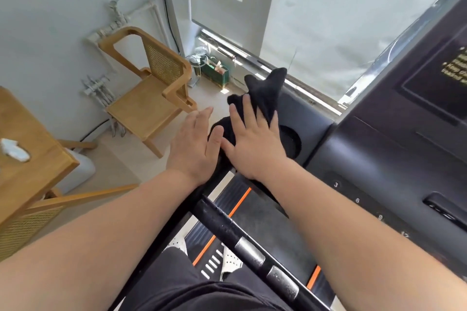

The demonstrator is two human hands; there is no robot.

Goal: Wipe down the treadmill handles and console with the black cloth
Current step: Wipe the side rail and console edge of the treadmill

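The black cloth [265,91] lies bunched on the left wing of the dark treadmill console [379,159], beside a round cup holder [293,141]. My right hand [255,141] presses flat on the cloth with straight, spread fingers. Just to its left, my left hand [194,141] is flat too, fingers straight, its thumb side at the cloth's near edge. The black handle bar [242,242] with two metal sensor plates runs below my arms toward the lower right. The console screen [439,83] is dark.
A wooden chair [154,91] with a cane back stands to the left by the wall. A wooden table [27,159] fills the left edge. The treadmill belt [267,225] with orange stripes lies below. A window blind [328,20] hangs ahead, with a green bag [217,73] on the floor.
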